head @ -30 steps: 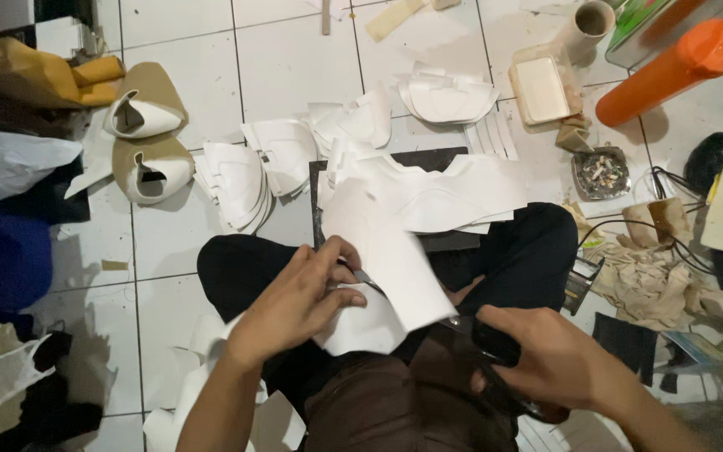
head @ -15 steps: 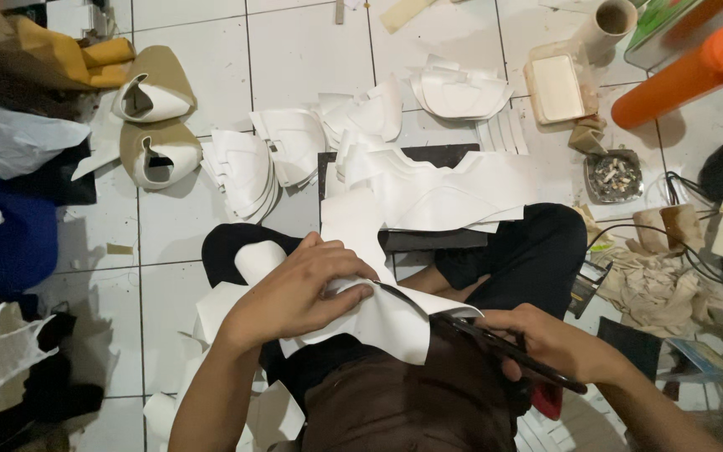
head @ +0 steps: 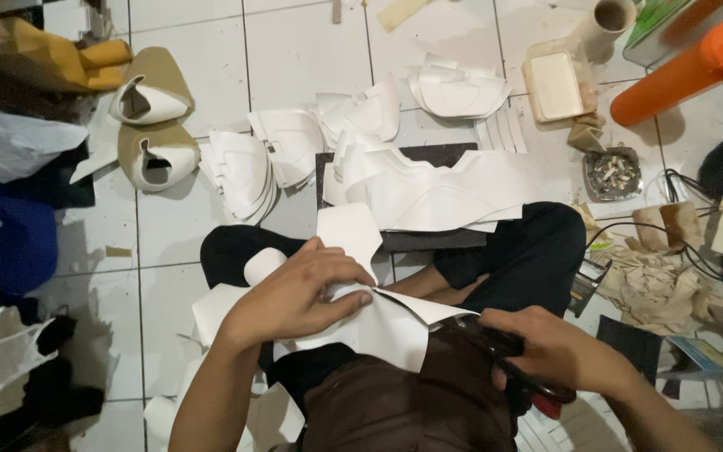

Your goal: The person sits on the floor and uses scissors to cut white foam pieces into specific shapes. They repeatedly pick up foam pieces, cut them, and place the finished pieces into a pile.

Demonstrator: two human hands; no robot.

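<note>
Counts of things on the tiled floor

Two tan-and-white unfinished shoe uppers [head: 151,125], one pair of black-handled scissors [head: 512,360], one orange plastic bottle [head: 684,71], one cardboard tube [head: 608,18], one square metal ashtray [head: 612,173], two bare hands [head: 294,293].
</note>
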